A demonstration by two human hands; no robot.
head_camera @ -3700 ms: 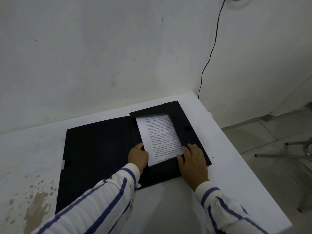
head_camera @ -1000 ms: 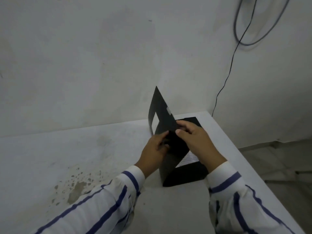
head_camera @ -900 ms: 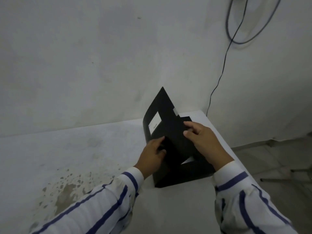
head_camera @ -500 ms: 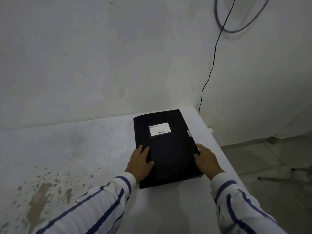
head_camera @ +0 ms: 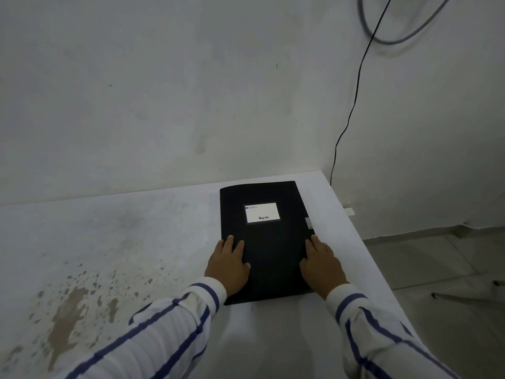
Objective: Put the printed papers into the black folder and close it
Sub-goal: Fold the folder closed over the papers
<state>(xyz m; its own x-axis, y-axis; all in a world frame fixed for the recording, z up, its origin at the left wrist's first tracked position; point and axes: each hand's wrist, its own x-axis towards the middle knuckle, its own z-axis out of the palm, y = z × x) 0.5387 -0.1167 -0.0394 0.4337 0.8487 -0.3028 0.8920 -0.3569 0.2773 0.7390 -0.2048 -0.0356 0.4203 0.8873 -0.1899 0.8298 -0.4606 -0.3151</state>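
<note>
The black folder (head_camera: 270,247) lies shut and flat on the white table (head_camera: 153,242), near its right edge, with a white label (head_camera: 262,212) on the cover. The printed papers are hidden inside it. My left hand (head_camera: 228,265) rests palm down on the folder's near left edge, fingers flat. My right hand (head_camera: 321,265) lies flat along the folder's near right edge. Neither hand grips anything.
The table's right edge (head_camera: 363,242) drops to a tiled floor (head_camera: 437,263). Brown worn patches (head_camera: 68,307) mark the table at the left. A black cable (head_camera: 352,110) hangs down the wall behind the table's far right corner.
The folder's cover swung from upright to flat over the papers. Both hands let go of the cover and now press flat on its near edges.
</note>
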